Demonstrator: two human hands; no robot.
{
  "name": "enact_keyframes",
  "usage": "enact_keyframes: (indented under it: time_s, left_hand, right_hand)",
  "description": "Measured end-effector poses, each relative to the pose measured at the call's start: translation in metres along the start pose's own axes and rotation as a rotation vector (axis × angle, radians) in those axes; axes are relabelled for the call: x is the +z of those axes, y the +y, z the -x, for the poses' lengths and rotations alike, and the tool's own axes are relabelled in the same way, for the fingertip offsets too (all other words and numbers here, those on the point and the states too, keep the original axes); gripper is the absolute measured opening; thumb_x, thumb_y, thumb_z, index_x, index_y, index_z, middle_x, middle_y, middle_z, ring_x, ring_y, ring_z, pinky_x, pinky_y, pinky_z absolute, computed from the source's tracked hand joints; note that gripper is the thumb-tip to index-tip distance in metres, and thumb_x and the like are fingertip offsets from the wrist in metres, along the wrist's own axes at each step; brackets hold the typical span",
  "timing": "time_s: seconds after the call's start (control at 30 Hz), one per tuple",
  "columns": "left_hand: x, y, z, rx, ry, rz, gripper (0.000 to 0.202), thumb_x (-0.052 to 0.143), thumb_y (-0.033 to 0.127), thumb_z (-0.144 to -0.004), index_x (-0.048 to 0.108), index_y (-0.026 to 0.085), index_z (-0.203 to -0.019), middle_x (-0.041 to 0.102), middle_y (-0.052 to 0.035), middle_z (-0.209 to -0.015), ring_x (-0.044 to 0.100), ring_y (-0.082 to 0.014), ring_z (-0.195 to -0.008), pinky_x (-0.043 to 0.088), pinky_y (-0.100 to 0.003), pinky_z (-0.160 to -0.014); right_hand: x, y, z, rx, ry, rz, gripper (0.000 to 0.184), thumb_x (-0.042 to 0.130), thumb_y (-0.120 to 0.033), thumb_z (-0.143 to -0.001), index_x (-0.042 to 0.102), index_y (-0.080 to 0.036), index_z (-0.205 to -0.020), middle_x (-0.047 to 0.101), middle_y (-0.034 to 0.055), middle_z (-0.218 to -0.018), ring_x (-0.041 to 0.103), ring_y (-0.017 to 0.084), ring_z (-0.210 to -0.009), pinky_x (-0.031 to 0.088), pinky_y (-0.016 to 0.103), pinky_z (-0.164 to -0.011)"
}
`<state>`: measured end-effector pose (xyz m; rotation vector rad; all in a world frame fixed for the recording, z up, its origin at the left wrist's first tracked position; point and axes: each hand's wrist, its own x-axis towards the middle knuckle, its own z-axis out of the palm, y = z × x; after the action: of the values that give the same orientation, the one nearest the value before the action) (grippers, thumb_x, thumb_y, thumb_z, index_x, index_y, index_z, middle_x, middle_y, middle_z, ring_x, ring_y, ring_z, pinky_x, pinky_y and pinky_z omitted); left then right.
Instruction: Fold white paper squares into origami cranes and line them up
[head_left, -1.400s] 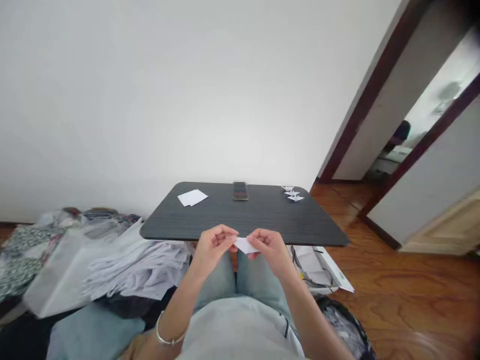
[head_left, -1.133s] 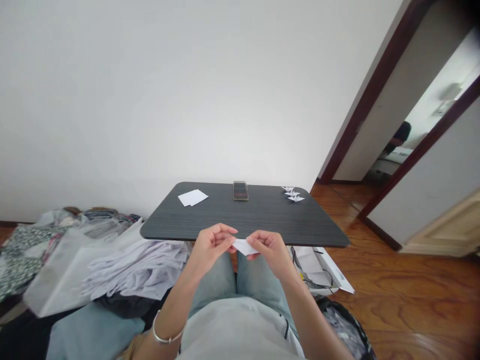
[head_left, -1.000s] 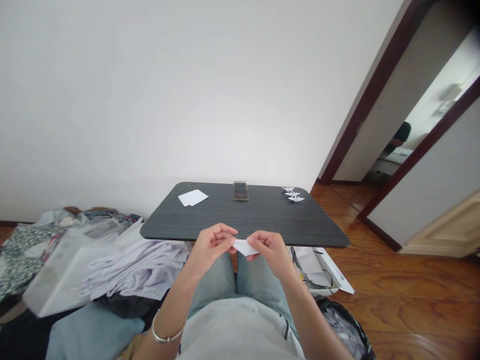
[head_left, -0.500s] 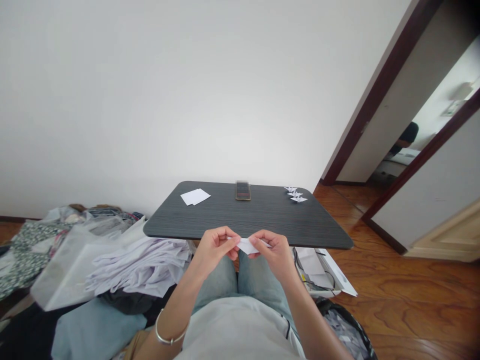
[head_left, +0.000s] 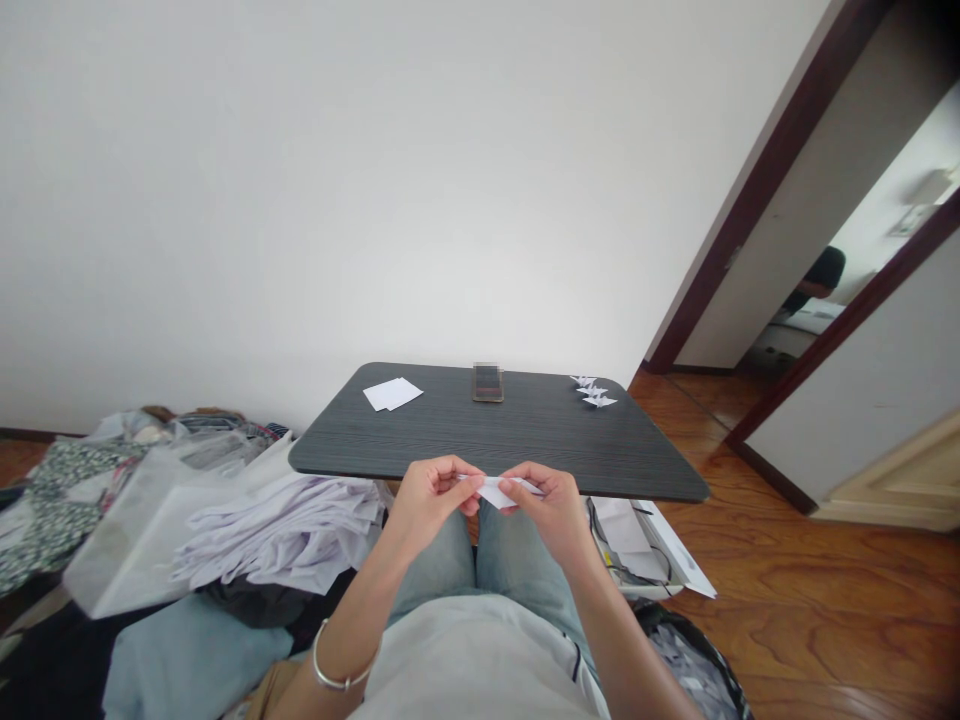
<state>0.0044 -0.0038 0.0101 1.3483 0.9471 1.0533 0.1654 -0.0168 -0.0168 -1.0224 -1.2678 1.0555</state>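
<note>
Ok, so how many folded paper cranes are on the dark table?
3. The paper cranes stand in a close diagonal line near the far right corner of the dark tabletop: the rear crane, the middle crane and the front crane. Another could be hidden among them.

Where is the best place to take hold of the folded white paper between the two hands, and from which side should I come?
Pinch the bare middle of the folded white paper from above. It is a thin, narrow strip, nearly level, and the left hand and right hand hold its ends, so the middle is the free part.
</note>
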Motion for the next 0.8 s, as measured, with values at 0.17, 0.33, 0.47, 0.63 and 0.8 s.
enact_keyframes:
  time_s: [0.17, 0.33, 0.47, 0.63, 0.8]
  left_hand:
    - [-0.002, 0.000, 0.001, 0.003, -0.014, 0.003, 0.023, 0.071, 0.032, -0.065, 0.066, 0.010, -0.072, 0.064, -0.0013, -0.055, 0.057, -0.0094, -0.048, 0.046, -0.020, -0.050]
    - [-0.004, -0.001, 0.001, -0.016, -0.030, 0.015, 0.023, 0.072, 0.032, -0.065, 0.067, 0.010, -0.071, 0.066, -0.0029, -0.056, 0.059, -0.0109, -0.049, 0.048, -0.021, -0.052]
    - [-0.006, 0.000, 0.000, -0.032, -0.051, -0.009, 0.024, 0.071, 0.033, -0.066, 0.067, 0.010, -0.073, 0.068, -0.0046, -0.059, 0.061, -0.0125, -0.052, 0.049, -0.023, -0.054]
    - [-0.011, 0.001, 0.000, -0.008, -0.086, -0.054, 0.022, 0.067, 0.033, -0.070, 0.068, 0.011, -0.074, 0.068, -0.0046, -0.061, 0.061, -0.0124, -0.053, 0.049, -0.023, -0.055]
    - [-0.013, 0.001, 0.002, 0.052, -0.080, 0.007, 0.022, 0.070, 0.027, -0.068, 0.067, 0.013, -0.085, 0.069, -0.0041, -0.074, 0.063, -0.0126, -0.064, 0.050, -0.023, -0.062]
  right_hand:
    - [-0.001, 0.000, 0.000, -0.019, 0.010, 0.013, 0.020, 0.067, -0.034, -0.071, 0.067, -0.015, -0.065, 0.062, 0.0002, -0.057, 0.056, 0.013, -0.052, 0.051, 0.023, -0.051]
    - [-0.001, 0.001, 0.000, -0.021, 0.030, 0.008, 0.020, 0.067, -0.034, -0.070, 0.066, -0.015, -0.064, 0.061, -0.0002, -0.055, 0.055, 0.013, -0.050, 0.049, 0.023, -0.049]
    - [-0.001, 0.002, 0.000, -0.011, 0.020, -0.005, 0.020, 0.067, -0.034, -0.070, 0.066, -0.016, -0.064, 0.061, 0.0001, -0.055, 0.055, 0.013, -0.050, 0.049, 0.023, -0.049]
    - [-0.001, 0.002, -0.001, -0.015, 0.016, -0.034, 0.019, 0.068, -0.033, -0.069, 0.067, -0.016, -0.063, 0.062, -0.0002, -0.055, 0.055, 0.012, -0.050, 0.050, 0.023, -0.049]
    - [-0.001, 0.001, -0.001, -0.013, 0.061, -0.081, 0.019, 0.068, -0.034, -0.069, 0.066, -0.016, -0.063, 0.060, -0.0016, -0.053, 0.054, 0.011, -0.048, 0.050, 0.023, -0.048]
